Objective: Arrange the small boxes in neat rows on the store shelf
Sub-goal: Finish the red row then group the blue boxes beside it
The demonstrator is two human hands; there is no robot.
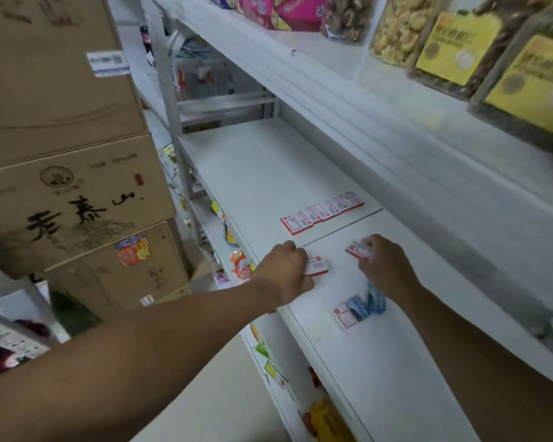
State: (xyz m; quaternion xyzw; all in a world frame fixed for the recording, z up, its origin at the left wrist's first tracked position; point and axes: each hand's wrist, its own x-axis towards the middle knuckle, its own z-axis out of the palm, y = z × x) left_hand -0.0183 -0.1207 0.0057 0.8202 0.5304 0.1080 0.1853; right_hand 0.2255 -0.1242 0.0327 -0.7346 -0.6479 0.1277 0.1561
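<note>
Nearest me, blue-and-white boxes (pixel 359 309) lie behind the finished row (pixel 322 212). Left hand (pixel 286 271) curls on one red-white box (pixel 316 266); right hand (pixel 385 266) pinches another (pixel 359 250). I'd slide both flush against that row, edges aligned.

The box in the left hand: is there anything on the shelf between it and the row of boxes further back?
Nothing visible. The left hand holds a box, and only bare shelf lies between it and the row of boxes. The right hand is off to the side.
</note>
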